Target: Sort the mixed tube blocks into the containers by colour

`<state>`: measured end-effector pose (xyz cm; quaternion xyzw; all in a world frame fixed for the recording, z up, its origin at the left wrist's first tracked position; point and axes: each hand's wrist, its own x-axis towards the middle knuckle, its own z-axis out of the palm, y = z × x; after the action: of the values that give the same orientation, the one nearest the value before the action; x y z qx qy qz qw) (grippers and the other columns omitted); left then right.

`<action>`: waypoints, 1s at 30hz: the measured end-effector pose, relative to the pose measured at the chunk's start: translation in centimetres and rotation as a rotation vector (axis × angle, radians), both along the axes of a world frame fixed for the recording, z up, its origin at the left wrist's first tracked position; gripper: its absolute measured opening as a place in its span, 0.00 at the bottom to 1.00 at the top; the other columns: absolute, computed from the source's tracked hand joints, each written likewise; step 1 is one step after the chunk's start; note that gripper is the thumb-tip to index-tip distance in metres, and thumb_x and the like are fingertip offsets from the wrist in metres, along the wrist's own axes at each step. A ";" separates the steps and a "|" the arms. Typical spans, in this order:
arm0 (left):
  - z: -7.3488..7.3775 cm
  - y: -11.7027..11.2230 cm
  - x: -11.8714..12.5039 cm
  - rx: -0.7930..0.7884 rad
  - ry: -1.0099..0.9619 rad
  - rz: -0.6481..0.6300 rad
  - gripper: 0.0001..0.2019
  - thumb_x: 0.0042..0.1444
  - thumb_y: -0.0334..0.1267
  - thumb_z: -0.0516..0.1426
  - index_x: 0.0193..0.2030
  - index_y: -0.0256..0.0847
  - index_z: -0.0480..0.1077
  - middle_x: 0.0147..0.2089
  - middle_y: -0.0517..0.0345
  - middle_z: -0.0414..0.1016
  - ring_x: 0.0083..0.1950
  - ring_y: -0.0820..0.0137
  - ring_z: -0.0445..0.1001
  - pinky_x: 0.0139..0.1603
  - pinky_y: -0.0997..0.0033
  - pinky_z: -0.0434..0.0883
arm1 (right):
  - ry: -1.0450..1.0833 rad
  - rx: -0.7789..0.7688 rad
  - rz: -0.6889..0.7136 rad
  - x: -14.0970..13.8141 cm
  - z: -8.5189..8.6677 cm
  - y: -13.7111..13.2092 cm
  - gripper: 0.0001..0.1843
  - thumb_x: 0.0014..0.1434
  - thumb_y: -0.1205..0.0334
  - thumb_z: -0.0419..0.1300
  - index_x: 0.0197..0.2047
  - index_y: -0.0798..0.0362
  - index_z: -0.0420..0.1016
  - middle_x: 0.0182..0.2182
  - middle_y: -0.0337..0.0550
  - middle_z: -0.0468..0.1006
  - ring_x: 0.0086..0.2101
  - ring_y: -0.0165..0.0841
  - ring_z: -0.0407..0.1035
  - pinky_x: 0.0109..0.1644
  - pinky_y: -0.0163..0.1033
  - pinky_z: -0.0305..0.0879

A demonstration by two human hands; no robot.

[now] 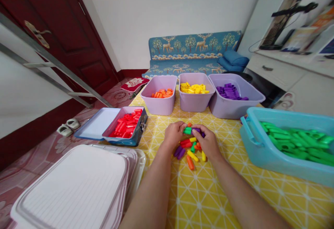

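A small heap of coloured plastic tubes lies on the yellow patterned tablecloth. My left hand is curled at the heap's left side, its fingers closed on a green tube. My right hand is at the right side, fingers pinched on a purple tube that meets the green one. Red, yellow, orange and purple pieces lie loose beneath both hands.
Three lilac bins stand behind: orange tubes, yellow tubes, purple tubes. A blue tin of red tubes is at left, a turquoise bin of green tubes at right. White lids lie front left.
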<state>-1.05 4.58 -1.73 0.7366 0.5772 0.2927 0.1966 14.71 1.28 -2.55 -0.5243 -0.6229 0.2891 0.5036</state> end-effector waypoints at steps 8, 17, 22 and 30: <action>0.1 -0.1 -0.2 -0.028 -0.005 0.067 0.17 0.63 0.45 0.46 0.33 0.42 0.73 0.29 0.59 0.74 0.31 0.71 0.69 0.32 0.75 0.60 | 0.043 -0.012 -0.177 1.0 0.4 -0.4 0.07 0.56 0.57 0.55 0.31 0.50 0.71 0.26 0.38 0.74 0.28 0.33 0.71 0.35 0.37 0.66; 0.6 -0.6 0.1 0.086 -0.054 -0.008 0.14 0.54 0.49 0.56 0.34 0.40 0.74 0.36 0.56 0.76 0.37 0.70 0.71 0.37 0.73 0.66 | -0.137 0.176 -0.121 0.9 0.5 0.0 0.10 0.58 0.58 0.54 0.31 0.52 0.75 0.39 0.47 0.76 0.43 0.38 0.70 0.49 0.42 0.66; 0.6 -1.0 0.6 0.021 -0.135 -0.157 0.26 0.47 0.34 0.62 0.55 0.46 0.67 0.47 0.57 0.78 0.43 0.68 0.75 0.47 0.69 0.69 | -0.351 0.059 -0.057 0.9 0.0 0.2 0.22 0.51 0.62 0.59 0.52 0.50 0.72 0.44 0.47 0.79 0.44 0.41 0.71 0.52 0.48 0.64; -0.1 -0.5 1.0 -0.099 -0.414 -0.253 0.22 0.51 0.29 0.59 0.54 0.41 0.67 0.40 0.55 0.80 0.42 0.69 0.77 0.47 0.70 0.71 | -0.215 0.036 0.002 0.6 -0.6 0.3 0.22 0.50 0.65 0.57 0.50 0.48 0.73 0.46 0.44 0.79 0.46 0.38 0.72 0.54 0.46 0.65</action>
<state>-0.01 4.09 -1.84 0.7168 0.4416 0.3815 0.3817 15.30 1.63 -3.14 -0.5427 -0.6789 0.2204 0.4427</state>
